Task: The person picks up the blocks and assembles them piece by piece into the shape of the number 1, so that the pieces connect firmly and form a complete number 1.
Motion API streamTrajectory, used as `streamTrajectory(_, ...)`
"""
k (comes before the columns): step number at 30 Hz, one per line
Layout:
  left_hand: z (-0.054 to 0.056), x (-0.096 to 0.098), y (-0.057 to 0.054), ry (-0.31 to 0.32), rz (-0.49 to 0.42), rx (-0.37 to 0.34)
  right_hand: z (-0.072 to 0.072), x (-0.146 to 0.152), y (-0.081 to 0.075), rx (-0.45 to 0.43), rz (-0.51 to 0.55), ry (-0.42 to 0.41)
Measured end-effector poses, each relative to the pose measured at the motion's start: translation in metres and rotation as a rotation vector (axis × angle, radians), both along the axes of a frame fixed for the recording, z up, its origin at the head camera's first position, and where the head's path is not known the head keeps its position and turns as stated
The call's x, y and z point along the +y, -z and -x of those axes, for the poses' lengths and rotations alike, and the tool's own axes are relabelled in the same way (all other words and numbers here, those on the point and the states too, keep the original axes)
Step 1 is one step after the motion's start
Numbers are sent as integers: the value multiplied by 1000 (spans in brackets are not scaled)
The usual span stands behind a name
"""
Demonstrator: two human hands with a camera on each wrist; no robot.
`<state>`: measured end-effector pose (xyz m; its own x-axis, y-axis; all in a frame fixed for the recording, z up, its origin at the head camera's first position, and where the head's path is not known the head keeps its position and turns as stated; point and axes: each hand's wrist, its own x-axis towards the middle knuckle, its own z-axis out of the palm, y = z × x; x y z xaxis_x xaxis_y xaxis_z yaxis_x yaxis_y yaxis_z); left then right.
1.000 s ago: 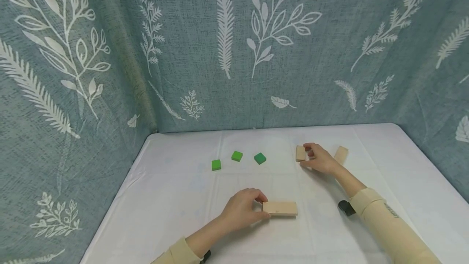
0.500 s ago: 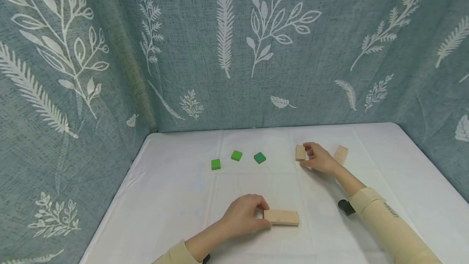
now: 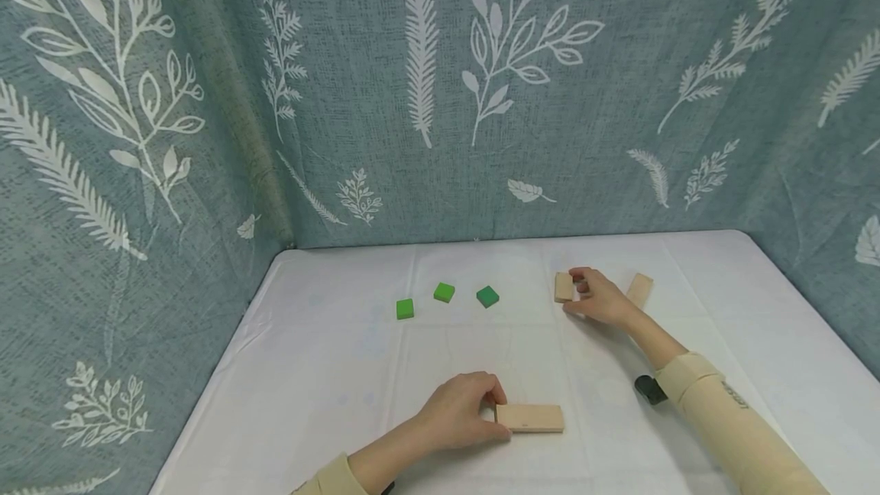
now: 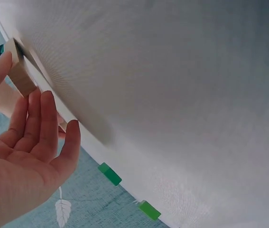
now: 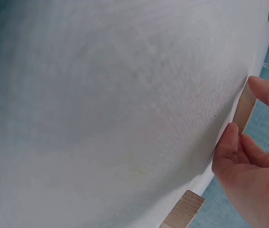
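My left hand (image 3: 462, 412) pinches the left end of a plain wooden block (image 3: 529, 418), long and flat, at the front middle of the table in the head view. The left wrist view shows this wooden block (image 4: 21, 71) between thumb and fingertips, with the other fingers spread. Farther back on the right, my right hand (image 3: 600, 298) grips a second wooden block (image 3: 564, 288) by its ends. That block (image 5: 245, 110) lies between thumb and fingers in the right wrist view. Partly behind the right hand is a third wooden block (image 3: 640, 290), lying at a slant.
Three green blocks lie toward the back: a light one (image 3: 405, 309) on the left, another light one (image 3: 444, 292), and a darker one (image 3: 488, 296). The white-covered table (image 3: 323, 380) is backed by a blue-green leaf-patterned curtain (image 3: 454, 189).
My left hand has brought its wooden block nearer to the front of the table and slightly right. My right hand and its block have stayed where they were.
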<state>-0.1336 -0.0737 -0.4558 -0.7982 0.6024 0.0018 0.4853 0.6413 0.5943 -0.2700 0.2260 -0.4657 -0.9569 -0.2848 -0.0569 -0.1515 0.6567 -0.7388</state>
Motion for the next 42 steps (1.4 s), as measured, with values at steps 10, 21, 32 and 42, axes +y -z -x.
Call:
streamTrajectory(10, -2, 0, 0, 10, 33, 19, 0, 0, 0, 6, -11, -1)
streamTrajectory(21, -1, -2, 3, 16, 37, 6, 0, 0, 0, 20, 3, -3)
streamTrajectory(32, 10, -13, 11, 96, -123, -130, 0, 1, 4, 29, 7, -3)
streamTrajectory(42, 10, -17, 7, 69, -187, -235, 0, 1, 0, 24, 9, 21)
